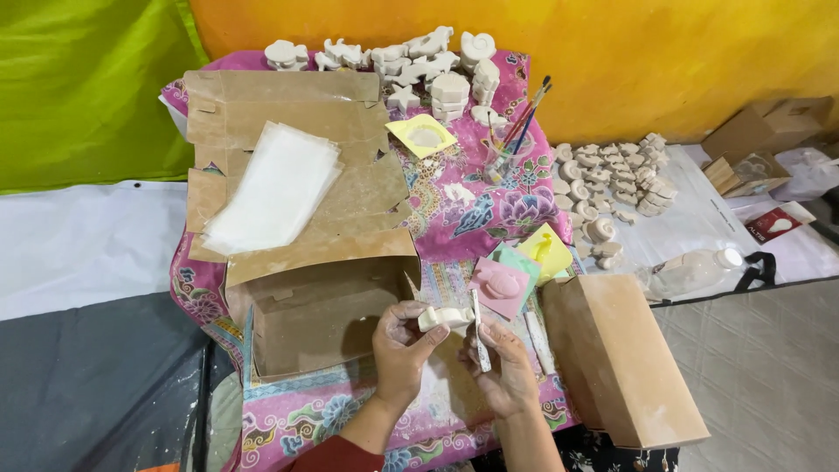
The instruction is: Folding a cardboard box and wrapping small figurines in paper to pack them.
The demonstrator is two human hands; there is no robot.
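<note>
My left hand point(400, 348) grips a small white plaster figure point(444, 317) at chest height over the table. My right hand point(504, 365) holds a thin flat tool point(478, 330), a narrow pale strip, with its upper end against the figure's right side. Both hands hover just in front of an open cardboard box point(301, 336). Beside them lie a pink mould point(500, 285), a green mould point(522, 260) and a yellow mould point(546, 249) on the patterned pink cloth point(472, 201).
Flattened cardboard with a white plastic sheet point(275, 185) covers the table's left. Many white plaster figures point(419, 61) line the far edge and more point(612, 179) lie on the floor at right. Brushes stand in a cup point(507, 149). A brown box point(625, 358) leans at right, near a plastic bottle point(695, 273).
</note>
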